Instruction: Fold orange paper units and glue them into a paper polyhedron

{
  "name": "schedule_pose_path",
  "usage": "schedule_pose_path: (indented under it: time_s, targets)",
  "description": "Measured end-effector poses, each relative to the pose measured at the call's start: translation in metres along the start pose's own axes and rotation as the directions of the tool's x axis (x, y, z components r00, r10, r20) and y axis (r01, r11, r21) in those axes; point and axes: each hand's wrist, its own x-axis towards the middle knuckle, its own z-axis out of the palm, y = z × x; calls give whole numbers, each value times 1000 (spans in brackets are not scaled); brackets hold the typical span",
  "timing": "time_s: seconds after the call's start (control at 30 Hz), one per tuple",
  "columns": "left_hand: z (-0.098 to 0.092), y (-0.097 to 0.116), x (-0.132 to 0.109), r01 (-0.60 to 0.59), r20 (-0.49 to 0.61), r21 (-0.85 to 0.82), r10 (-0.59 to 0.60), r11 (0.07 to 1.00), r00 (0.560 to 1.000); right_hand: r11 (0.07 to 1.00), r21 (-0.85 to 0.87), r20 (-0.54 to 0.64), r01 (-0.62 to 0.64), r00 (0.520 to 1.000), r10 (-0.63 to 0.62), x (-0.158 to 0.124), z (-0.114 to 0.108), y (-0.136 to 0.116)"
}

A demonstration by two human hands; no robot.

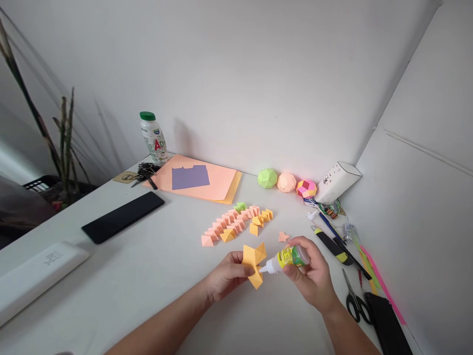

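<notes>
My left hand (226, 274) pinches a folded orange paper piece (254, 262) just above the white table (121, 281). My right hand (312, 275) is wrapped round a small glue bottle (287, 258) with a green and yellow label. The bottle's white nozzle points left and touches the orange piece. Behind my hands lie rows of several small folded paper units (236, 223) in pink, orange and green. One loose pink unit (283, 237) lies near my right hand.
Three paper balls (287, 183) sit by the wall next to a white box (337, 182). Scissors (354, 299), a cutter and pens (338, 241) lie at the right. Paper sheets (199, 180), keys, a bottle (153, 137) and a black phone (122, 216) are at the left.
</notes>
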Motion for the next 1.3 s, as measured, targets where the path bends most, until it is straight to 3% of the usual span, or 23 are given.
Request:
schedule_pose_path:
  time_s: [0.27, 0.5, 0.77, 1.3]
  targets:
    - [1, 1, 0, 0, 7, 4, 0, 1000, 1000, 995, 45, 35, -86, 996, 84, 2, -6, 1]
    - [-2, 0, -1, -14, 16, -57, 15, 998, 1000, 952, 246, 7, -180, 983, 183, 11, -4, 11]
    - [-2, 1, -1, -30, 33, -93, 33, 995, 999, 880, 389, 68, -271, 961, 267, 19, 0, 23]
    - [-3, 2, 0, -46, 50, -101, 51, 994, 997, 863, 428, 21, -270, 957, 289, 20, 2, 23]
